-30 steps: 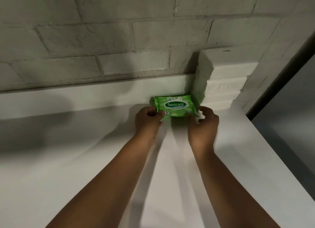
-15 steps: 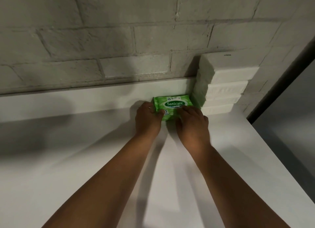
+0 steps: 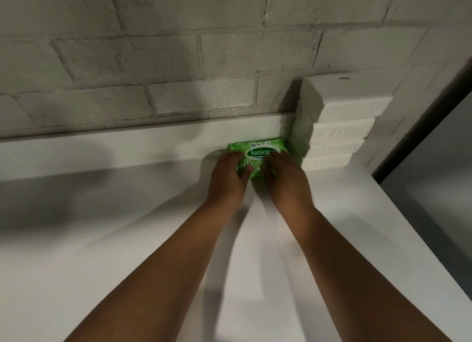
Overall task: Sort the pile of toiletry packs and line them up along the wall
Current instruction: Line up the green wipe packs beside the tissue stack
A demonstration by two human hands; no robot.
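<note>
Two bare forearms reach away from the camera over a white tabletop [image 3: 107,252], whose right edge runs off diagonally toward the far right corner, with a grey floor [image 3: 434,193] below it. At the ends of the arms both hands lie palm down on a green wet-wipes pack [image 3: 251,151] printed with a white oval logo that reads "Sanicare" and a "15" near its front edge. The left hand [image 3: 226,179] covers the pack's near left corner, its fingers lying fairly straight over the wrapper and its thumb against the front edge; the right hand [image 3: 284,176] lies flat over the pack's right half with fingers extended, hiding the last letter of the logo. Neither hand is wrapped round the pack; both rest or press on its top, and how hard cannot be told. The pack lies flat on the tabletop at its far end, its back edge against a low white ledge [image 3: 127,144] that runs along the foot of the wall, and its right end just beside, perhaps touching, a stack of white packs [image 3: 342,127] standing in the corner. Four layers show in that stack, the upper ones wider. Behind everything rises a grey-white painted brick wall [image 3: 178,55], with a dark vertical strip [image 3: 419,121] at its right end
</note>
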